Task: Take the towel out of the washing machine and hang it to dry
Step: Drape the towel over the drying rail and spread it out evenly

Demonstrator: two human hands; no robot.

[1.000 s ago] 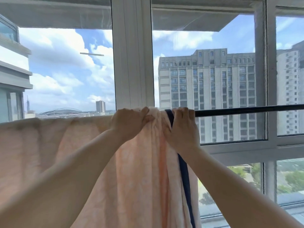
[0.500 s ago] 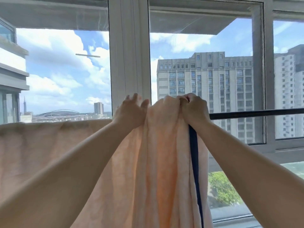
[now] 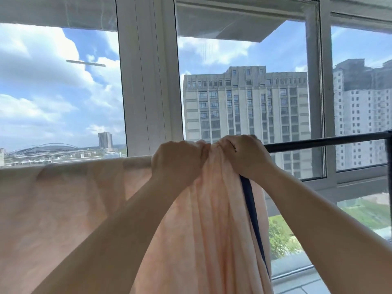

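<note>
towel point(image 3: 70, 200) hangs over the black bar point(image 3: 322, 141), bunched up right where i hold it. my left hand point(image 3: 177, 161) and right hand point(image 3: 244, 154) both squeeze the top fold. it looks soft, floppy, maybe damp and heavy, so i'd grab the top edge.

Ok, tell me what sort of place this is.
Probably an enclosed high-rise balcony used for drying laundry: a black rail runs before big windows, a peach towel hangs over it, and towers stand outside.
</note>
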